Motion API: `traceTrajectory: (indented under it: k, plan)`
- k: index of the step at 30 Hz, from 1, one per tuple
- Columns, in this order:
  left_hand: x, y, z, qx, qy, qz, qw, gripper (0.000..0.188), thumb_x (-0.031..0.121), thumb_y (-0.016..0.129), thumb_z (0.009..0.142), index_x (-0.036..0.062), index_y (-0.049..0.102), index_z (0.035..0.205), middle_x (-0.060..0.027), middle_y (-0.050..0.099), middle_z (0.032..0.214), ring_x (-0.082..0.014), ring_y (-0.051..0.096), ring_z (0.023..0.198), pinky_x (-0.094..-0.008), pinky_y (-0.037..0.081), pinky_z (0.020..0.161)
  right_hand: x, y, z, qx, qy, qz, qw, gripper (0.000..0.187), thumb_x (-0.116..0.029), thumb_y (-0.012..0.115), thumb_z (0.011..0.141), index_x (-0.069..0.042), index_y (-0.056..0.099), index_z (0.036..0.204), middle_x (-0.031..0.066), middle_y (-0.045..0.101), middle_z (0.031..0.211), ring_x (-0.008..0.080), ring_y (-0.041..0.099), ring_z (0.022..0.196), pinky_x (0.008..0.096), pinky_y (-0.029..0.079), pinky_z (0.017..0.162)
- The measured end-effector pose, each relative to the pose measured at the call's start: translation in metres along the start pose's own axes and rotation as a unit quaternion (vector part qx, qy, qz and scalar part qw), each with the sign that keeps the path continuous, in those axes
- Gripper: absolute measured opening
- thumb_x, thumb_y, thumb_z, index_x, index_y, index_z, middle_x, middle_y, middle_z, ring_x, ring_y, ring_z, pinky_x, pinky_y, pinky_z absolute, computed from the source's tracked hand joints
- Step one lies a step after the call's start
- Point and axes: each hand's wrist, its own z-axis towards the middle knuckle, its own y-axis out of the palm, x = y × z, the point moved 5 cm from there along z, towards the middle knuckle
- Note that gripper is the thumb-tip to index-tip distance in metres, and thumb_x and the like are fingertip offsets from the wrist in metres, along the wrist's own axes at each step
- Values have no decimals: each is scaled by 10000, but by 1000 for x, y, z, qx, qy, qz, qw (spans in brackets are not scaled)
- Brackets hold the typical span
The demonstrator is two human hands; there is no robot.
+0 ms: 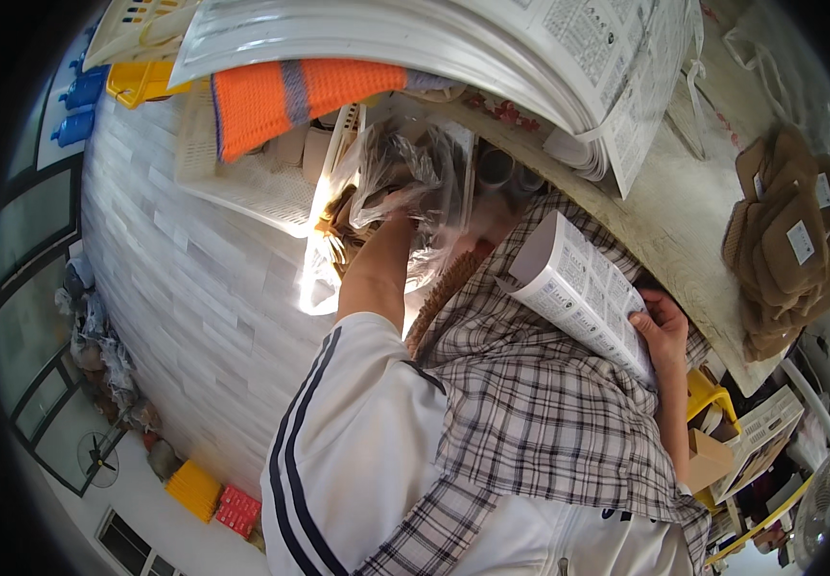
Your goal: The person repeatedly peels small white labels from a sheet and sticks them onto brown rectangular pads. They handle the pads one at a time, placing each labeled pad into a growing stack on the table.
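My right hand grips a curled printed paper sheet at its right end, thumb on top, and holds it over my lap. The sheet is white with dense black print and small drawings. My left hand reaches down into a crumpled clear plastic bag beside the table. The plastic hides most of its fingers, so I cannot make out what they hold. Brown pieces show inside the bag. A checked apron covers my lap.
Printed sheets lie stacked on the wooden table, by a pile of brown fabric pieces with white labels. An orange cloth hangs over a white plastic crate at the left. A yellow bin stands right.
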Motion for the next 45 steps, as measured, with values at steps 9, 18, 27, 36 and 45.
traceTrajectory:
  k: [9, 18, 27, 36, 45]
  plan:
    - [14, -11, -4, -98, -5, -58, 993, 502, 389, 651, 845, 46, 651, 1212, -142, 655, 1192, -303, 628, 1076, -402, 514, 908, -4, 1, -5, -8, 9, 3, 1000, 488, -166, 826, 821, 72, 630, 1200, 90, 708, 1027, 134, 641, 890, 254, 510, 825]
    - [13, -47, -31, 11, 58, -80, 995, 394, 274, 678, 843, 15, 682, 1141, -143, 695, 1096, -295, 665, 992, -390, 534, 864, -12, 3, -5, 5, -22, -48, 999, 426, -169, 803, 843, 60, 645, 1166, 77, 707, 1001, 123, 629, 870, 242, 501, 804]
    - [-24, -119, -142, 36, 4, -436, 899, 280, 128, 718, 820, -33, 706, 1049, -150, 726, 1003, -279, 699, 905, -378, 557, 812, -35, -5, -17, 54, -108, -191, 974, 398, -306, 670, 950, -9, 643, 1215, 117, 716, 1018, 165, 650, 891, 293, 508, 812]
    - [2, -239, -336, -28, -8, -617, 787, 386, -18, 683, 834, -92, 574, 1197, -171, 676, 1117, -263, 696, 964, -375, 575, 892, -75, -8, -40, 133, -218, -342, 904, 397, -361, 609, 977, -51, 634, 1224, 165, 682, 1110, 325, 673, 991, 383, 519, 850]
    - [113, -288, -425, -74, 238, -573, 781, 655, -58, 704, 764, -56, 454, 1369, -140, 599, 1269, -209, 593, 1172, -327, 477, 1021, -87, -19, -47, 188, -303, -383, 852, 381, -278, 675, 930, -29, 623, 1214, 155, 632, 1096, 321, 644, 1008, 390, 514, 858]
